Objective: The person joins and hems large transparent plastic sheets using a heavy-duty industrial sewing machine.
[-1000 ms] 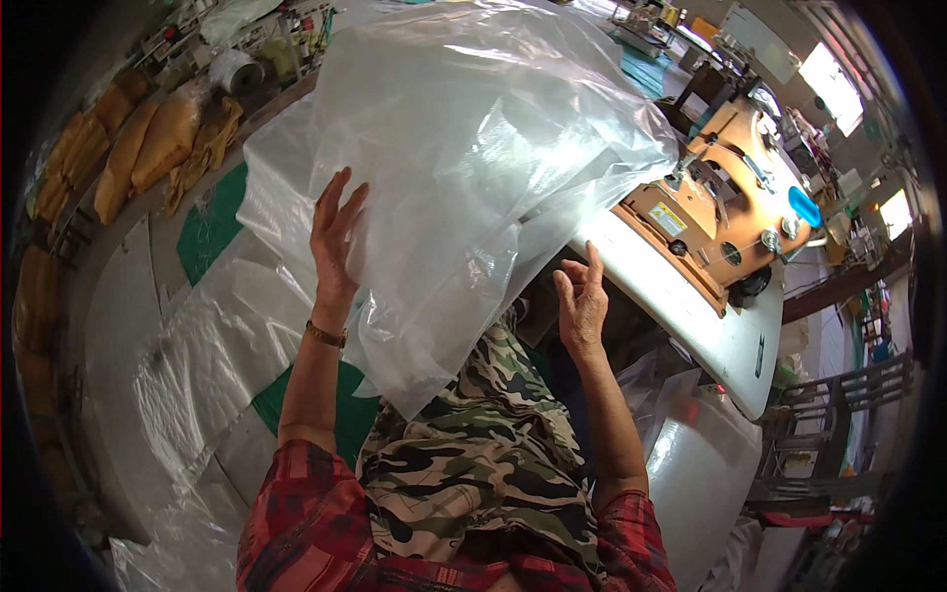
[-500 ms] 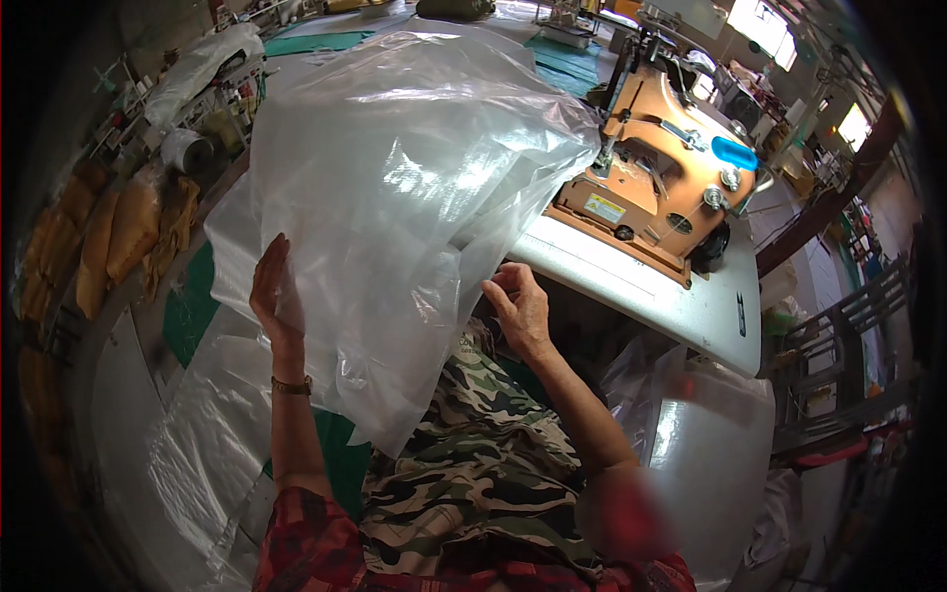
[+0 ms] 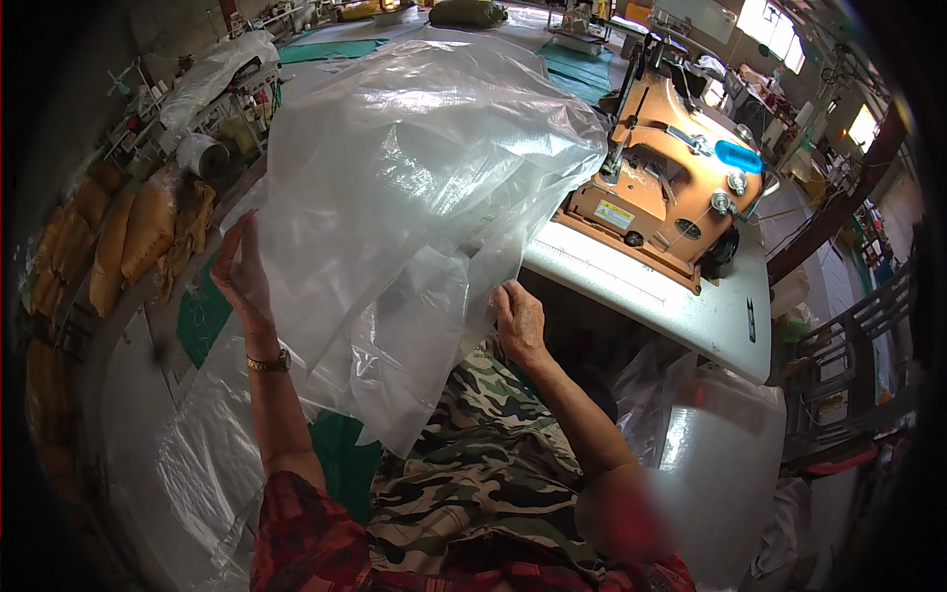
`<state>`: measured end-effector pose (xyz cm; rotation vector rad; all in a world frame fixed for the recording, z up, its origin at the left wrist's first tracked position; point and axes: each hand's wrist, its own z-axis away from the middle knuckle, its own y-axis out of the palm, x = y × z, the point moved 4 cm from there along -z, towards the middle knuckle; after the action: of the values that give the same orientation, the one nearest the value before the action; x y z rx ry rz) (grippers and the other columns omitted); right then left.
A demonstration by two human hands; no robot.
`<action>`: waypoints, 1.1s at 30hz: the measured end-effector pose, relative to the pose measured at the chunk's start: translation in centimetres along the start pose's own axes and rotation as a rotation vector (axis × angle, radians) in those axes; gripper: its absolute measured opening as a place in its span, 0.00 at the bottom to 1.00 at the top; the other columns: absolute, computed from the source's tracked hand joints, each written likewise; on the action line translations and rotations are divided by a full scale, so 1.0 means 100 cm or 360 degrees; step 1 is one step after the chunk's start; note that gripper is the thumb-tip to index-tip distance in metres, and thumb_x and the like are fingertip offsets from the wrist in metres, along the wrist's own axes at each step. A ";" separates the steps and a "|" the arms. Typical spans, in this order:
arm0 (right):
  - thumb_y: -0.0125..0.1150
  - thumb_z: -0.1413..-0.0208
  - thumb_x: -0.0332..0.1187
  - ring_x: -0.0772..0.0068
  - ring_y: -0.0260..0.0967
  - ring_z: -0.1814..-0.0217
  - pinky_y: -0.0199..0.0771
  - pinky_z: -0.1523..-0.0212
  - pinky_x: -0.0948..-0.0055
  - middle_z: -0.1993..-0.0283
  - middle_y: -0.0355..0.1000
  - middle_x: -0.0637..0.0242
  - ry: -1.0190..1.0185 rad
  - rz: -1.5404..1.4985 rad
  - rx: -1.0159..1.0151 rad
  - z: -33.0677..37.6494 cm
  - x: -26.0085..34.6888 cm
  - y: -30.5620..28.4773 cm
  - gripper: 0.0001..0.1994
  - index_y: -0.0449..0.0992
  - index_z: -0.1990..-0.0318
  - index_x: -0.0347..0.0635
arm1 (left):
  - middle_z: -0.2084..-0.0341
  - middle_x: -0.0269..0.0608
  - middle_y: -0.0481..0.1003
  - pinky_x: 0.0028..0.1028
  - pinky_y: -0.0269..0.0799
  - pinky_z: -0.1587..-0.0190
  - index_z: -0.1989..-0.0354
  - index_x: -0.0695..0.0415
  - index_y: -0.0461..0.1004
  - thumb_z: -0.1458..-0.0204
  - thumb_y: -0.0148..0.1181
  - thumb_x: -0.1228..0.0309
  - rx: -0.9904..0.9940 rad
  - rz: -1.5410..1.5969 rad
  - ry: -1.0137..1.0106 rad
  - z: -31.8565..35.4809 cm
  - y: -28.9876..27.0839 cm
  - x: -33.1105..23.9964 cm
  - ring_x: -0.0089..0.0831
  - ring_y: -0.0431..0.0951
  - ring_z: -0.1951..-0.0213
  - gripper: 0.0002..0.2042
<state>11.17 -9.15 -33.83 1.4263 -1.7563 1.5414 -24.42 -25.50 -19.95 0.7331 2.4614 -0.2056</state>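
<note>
Plastic sheet (image 3: 395, 197): translucent, glossy, wrinkled; is spread at centre, left of the sewing machine (image 3: 671, 168), its lower corner hung over camouflage-patterned trousers (image 3: 483, 464). Table (image 3: 691, 331): smooth, pale, round-cornered; is brightly lit. Sewing machine: tan, curved casing; is mounted on the table. Left hand (image 3: 244, 281): is laid, fingers extended, against the sheet's left edge. Right hand (image 3: 520, 321): the sheet's right edge is pinched between thumb and fingers. Wristband (image 3: 268, 363): narrow, gold-toned; is worn on the left wrist.
</note>
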 end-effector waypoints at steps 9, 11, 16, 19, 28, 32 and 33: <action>0.49 0.33 0.36 0.61 0.74 0.70 0.72 0.65 0.66 0.73 0.75 0.57 -0.0083 -0.0212 -0.0043 0.007 -0.004 -0.002 0.15 0.75 0.67 0.33 | 0.48 0.50 0.75 0.43 0.59 0.31 0.47 0.70 0.74 0.41 0.35 0.32 0.0026 0.0123 -0.0072 0.003 -0.010 -0.005 0.38 0.72 0.44 0.45; 0.49 0.33 0.36 0.62 0.73 0.71 0.71 0.65 0.66 0.73 0.74 0.56 -0.0020 -0.0207 -0.0017 0.009 -0.004 -0.004 0.16 0.75 0.67 0.33 | 0.48 0.50 0.75 0.44 0.58 0.30 0.46 0.70 0.74 0.41 0.34 0.32 0.0029 0.0117 -0.0080 0.007 -0.011 -0.008 0.38 0.72 0.44 0.45; 0.48 0.33 0.36 0.67 0.70 0.72 0.69 0.67 0.70 0.74 0.73 0.60 -0.0056 -0.0262 -0.0012 0.013 -0.005 -0.007 0.16 0.75 0.68 0.33 | 0.52 0.47 0.77 0.42 0.62 0.33 0.49 0.68 0.76 0.36 0.44 0.43 -0.0010 0.0283 -0.0139 0.020 -0.015 -0.013 0.38 0.74 0.46 0.34; 0.48 0.32 0.36 0.71 0.67 0.72 0.68 0.67 0.71 0.74 0.72 0.63 -0.0024 -0.0327 -0.0001 0.018 -0.016 -0.007 0.17 0.75 0.68 0.33 | 0.54 0.43 0.80 0.39 0.65 0.37 0.51 0.64 0.79 0.37 0.55 0.63 0.0114 -0.0618 -0.0257 0.036 -0.011 -0.015 0.37 0.76 0.49 0.17; 0.49 0.32 0.35 0.77 0.65 0.70 0.67 0.65 0.74 0.74 0.71 0.68 0.0001 -0.0531 -0.0005 0.022 -0.009 -0.012 0.16 0.74 0.69 0.32 | 0.54 0.35 0.80 0.45 0.61 0.36 0.58 0.53 0.81 0.51 0.64 0.75 0.0770 -0.1059 0.0423 0.107 0.016 0.002 0.32 0.78 0.48 0.11; 0.49 0.32 0.35 0.76 0.69 0.68 0.69 0.62 0.75 0.72 0.74 0.66 -0.0094 -0.0422 -0.0036 0.020 -0.012 -0.011 0.16 0.75 0.69 0.33 | 0.53 0.33 0.79 0.42 0.61 0.35 0.57 0.53 0.80 0.48 0.63 0.74 0.0808 -0.1084 0.0400 0.117 0.026 0.005 0.29 0.78 0.48 0.10; 0.49 0.32 0.35 0.76 0.69 0.68 0.69 0.62 0.75 0.72 0.74 0.66 -0.0108 -0.0422 -0.0007 0.020 -0.012 -0.009 0.16 0.75 0.69 0.33 | 0.53 0.33 0.79 0.42 0.61 0.35 0.56 0.53 0.80 0.48 0.62 0.73 0.0790 -0.1054 0.0399 0.118 0.027 0.005 0.29 0.78 0.48 0.10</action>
<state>13.09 -10.33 -35.00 1.6512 -1.5320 1.3635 -17.72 -26.49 -30.02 0.0912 2.8483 -1.0544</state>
